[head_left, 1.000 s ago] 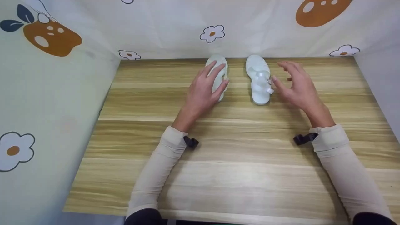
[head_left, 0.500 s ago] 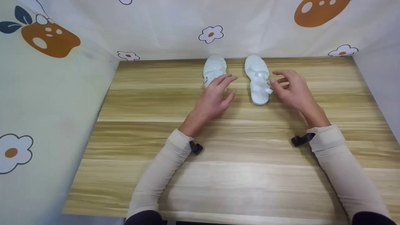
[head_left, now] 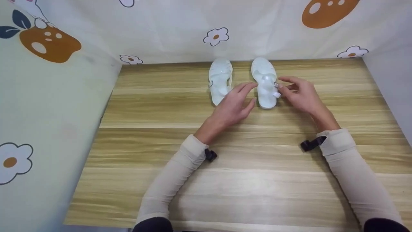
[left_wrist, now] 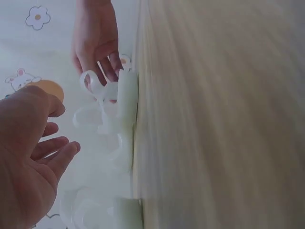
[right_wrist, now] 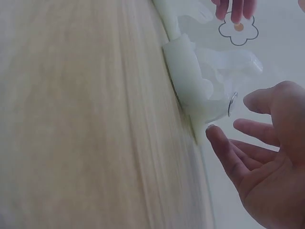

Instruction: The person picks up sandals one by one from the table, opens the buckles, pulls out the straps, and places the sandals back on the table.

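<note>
Two pale mint jelly sandals stand side by side at the back of the wooden table. My left hand (head_left: 233, 104) has its fingers loosely bent and holds nothing; it covers part of the heel end of the left sandal (head_left: 220, 71), and its fingertips reach the near side of the right sandal (head_left: 263, 68). Beside that right sandal's metal buckle (right_wrist: 232, 104), on its outer side, is my right hand (head_left: 301, 95). In the right wrist view its thumb and fingers are spread apart just short of the strap, with nothing between them.
A cream cloth wall (head_left: 170, 35) printed with flowers and fruit rises directly behind the sandals' toes. Another patterned wall (head_left: 48, 106) borders the left side. Bare wood tabletop (head_left: 251, 180) extends toward me. Each sleeve cuff carries a small black camera mount (head_left: 210, 155).
My left hand has moved right and nearer to me, from over the left sandal toward the right one. My right hand has come slightly closer to the right sandal's buckle. Both sandals stay put.
</note>
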### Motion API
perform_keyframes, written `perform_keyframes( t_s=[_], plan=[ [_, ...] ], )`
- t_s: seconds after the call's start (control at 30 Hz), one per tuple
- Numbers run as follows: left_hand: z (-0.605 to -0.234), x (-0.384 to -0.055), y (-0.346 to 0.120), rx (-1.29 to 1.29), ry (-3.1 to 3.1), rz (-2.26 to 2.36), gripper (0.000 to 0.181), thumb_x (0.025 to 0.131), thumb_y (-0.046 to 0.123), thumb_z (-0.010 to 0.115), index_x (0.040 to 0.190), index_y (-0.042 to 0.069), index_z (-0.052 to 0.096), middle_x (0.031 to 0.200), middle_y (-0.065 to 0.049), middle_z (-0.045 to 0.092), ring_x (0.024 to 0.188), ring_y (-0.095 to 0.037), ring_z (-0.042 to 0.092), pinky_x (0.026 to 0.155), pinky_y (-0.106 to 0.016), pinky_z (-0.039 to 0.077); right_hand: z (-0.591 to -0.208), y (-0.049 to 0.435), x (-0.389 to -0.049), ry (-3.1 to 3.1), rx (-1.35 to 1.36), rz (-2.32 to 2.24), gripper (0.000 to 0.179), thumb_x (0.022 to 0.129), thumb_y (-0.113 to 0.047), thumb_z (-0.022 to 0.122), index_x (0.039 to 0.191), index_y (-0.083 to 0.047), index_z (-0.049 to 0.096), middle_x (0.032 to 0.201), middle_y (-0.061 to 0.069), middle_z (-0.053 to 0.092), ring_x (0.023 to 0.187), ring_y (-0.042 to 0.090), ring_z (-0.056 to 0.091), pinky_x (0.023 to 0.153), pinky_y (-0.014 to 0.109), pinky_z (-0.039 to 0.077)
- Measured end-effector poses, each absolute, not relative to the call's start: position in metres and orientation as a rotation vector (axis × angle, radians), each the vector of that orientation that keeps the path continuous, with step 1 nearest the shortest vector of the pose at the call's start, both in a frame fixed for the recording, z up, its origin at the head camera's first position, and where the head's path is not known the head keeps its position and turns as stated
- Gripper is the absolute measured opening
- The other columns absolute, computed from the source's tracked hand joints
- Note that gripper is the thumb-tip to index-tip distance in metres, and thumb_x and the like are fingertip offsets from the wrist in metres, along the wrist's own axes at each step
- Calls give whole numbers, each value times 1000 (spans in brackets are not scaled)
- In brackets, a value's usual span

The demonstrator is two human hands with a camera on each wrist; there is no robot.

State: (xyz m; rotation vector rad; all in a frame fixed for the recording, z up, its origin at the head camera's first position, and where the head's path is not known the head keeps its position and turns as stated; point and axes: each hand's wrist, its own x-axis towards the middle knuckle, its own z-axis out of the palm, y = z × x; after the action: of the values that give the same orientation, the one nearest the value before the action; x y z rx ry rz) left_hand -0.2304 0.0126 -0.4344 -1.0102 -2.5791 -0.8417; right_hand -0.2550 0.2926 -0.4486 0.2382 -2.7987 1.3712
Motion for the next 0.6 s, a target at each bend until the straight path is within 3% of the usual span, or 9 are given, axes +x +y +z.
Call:
perform_keyframes(
  t_s=[0.17, 0.4, 0.6],
  plan=[
    [-438, -229, 27, -1007, -2663, -820, 51, 101, 28, 56, 147, 11, 44, 141, -8, 58, 127, -16, 59, 107, -25, 47, -448, 291, -253, -2830, 235, 1443, 45, 98, -42, 62, 139, -24, 60, 133, 9, 66, 103, 15, 70, 71, 16, 54],
    [-446, -236, 44, -940, -2754, -983, 59, 102, 28, 54, 151, 1, 35, 148, -16, 52, 136, -20, 52, 112, -26, 43, -448, 291, -251, -2802, 287, 1564, 42, 101, -23, 62, 141, -14, 58, 129, 19, 66, 94, 30, 74, 73, 22, 58],
    [-451, -245, 52, -861, -2754, -1156, 57, 103, 25, 51, 149, -4, 34, 139, -19, 58, 127, -21, 58, 105, -25, 48, -458, 291, -256, -2764, 287, 1632, 39, 100, -26, 63, 138, -18, 62, 138, 15, 61, 94, 20, 74, 77, 21, 59]
  ],
)
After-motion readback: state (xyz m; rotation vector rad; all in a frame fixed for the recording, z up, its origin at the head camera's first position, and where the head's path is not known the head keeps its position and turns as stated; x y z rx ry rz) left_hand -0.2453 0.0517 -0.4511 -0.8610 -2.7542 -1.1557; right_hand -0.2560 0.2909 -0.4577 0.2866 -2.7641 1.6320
